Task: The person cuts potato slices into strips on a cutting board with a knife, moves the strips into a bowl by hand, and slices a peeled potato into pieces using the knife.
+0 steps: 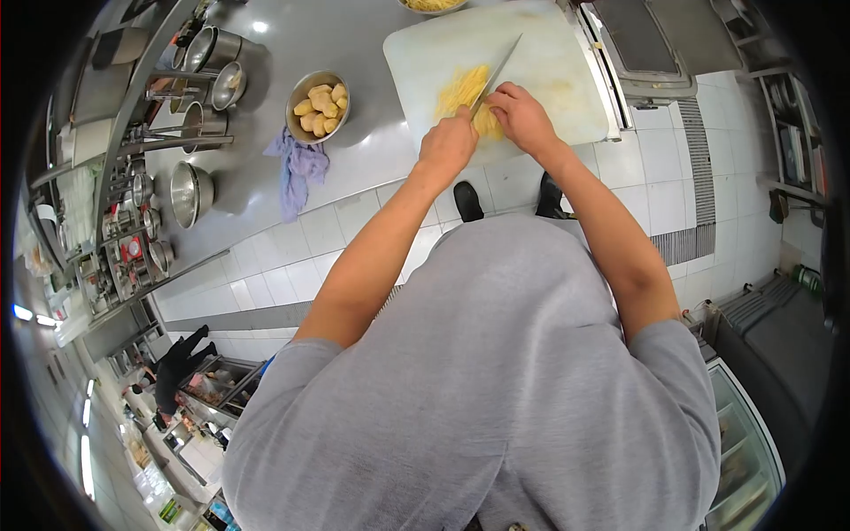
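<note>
My left hand (449,140) is closed round the handle of a kitchen knife (501,68), whose blade points away and to the right over a white cutting board (567,66). Beside the blade, my right hand (524,117) has its fingers curled down on yellow ginger; the piece under them is mostly hidden. Thin yellow ginger strips (460,91) lie heaped on the board, left of the knife. A metal bowl (290,113) of knobby peeled ginger pieces (320,110) stands on the steel counter to the left.
A purple cloth (299,173) hangs over the edge of the steel counter (363,164). Another bowl of yellow strips (432,4) is at the top edge. Metal bowls (190,193) and pots (212,49) stand left. A person in dark clothes (173,372) is farther off.
</note>
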`<state>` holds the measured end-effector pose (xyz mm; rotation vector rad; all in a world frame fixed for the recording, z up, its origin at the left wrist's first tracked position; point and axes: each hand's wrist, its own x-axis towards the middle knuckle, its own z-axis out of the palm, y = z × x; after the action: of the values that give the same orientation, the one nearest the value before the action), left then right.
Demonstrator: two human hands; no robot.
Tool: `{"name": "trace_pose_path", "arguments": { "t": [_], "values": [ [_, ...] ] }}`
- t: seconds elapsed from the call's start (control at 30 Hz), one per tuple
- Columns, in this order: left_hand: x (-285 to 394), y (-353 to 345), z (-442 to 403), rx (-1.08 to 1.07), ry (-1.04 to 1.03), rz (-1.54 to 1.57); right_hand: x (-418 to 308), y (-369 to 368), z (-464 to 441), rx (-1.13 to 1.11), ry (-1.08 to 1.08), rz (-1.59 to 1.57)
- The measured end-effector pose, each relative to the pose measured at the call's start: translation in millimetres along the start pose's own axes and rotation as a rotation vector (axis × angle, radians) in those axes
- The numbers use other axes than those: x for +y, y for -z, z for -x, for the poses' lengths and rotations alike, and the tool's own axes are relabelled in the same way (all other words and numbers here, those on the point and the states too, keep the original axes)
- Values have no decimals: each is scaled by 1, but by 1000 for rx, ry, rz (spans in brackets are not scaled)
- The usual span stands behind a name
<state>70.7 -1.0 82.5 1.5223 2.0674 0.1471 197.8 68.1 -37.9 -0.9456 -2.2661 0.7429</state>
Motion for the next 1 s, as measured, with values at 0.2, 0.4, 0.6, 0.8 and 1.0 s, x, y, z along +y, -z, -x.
{"name": "trace_pose_path", "arguments": {
  "t": [0.2, 0.4, 0.6, 0.8, 1.0],
  "values": [
    [-41, -25, 3, -117, 37, -33, 0, -2, -5, -66, 46, 197],
    [-57, -40, 26, -142, 77, -137, 6, -7, -2, -36, 39, 223],
    [-36, -41, 13, -76, 63, -119, 14, -9, -1, -28, 41, 175],
    [-4, -18, -18, 89, -103, -40, 14, -8, -4, -41, 66, 182],
    [-28, -29, -1, -10, -57, -90, 16, -8, -2, -37, 78, 194]
  ]
}}
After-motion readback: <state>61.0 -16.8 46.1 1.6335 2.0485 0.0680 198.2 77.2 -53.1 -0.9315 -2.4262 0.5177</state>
